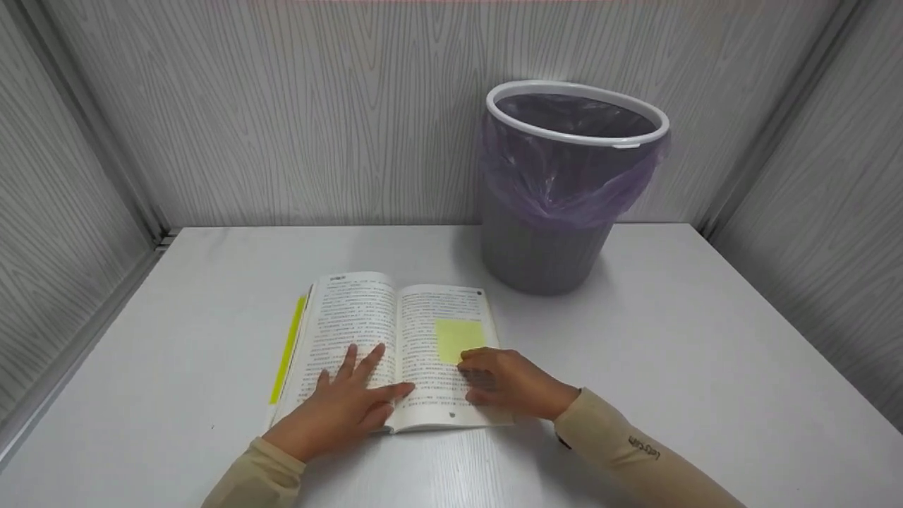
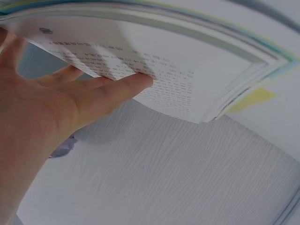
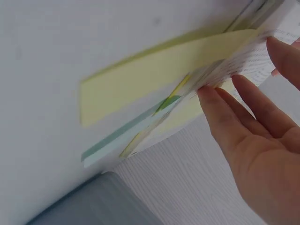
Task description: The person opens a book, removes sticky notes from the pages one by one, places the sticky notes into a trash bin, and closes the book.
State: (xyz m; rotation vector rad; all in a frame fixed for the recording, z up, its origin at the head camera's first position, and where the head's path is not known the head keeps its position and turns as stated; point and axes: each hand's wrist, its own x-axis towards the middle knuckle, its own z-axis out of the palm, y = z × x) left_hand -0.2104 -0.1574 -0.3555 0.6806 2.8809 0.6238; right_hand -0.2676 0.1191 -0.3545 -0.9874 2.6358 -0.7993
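An open book (image 1: 353,310) with printed pages lies on the white table. My left hand (image 1: 338,409) rests with spread fingers on the lower left page, one finger reaching past the centre fold. On the right page is a square yellow sticky note (image 1: 458,339). My right hand (image 1: 504,381) is at the note's lower edge, fingertips on the page. The right wrist view shows those fingers (image 3: 211,108) mostly straight and apart from the thumb. A yellow paper strip (image 3: 154,70) and a teal strip (image 3: 126,131) stick out of the book there.
Behind the book, to the right, stands a grey waste bin (image 1: 536,247) with a white rim and a purple bag. A bright yellow strip (image 1: 288,353) juts from the book's left side. Wood-patterned panels (image 1: 317,127) enclose the table (image 1: 705,339) at the back and sides.
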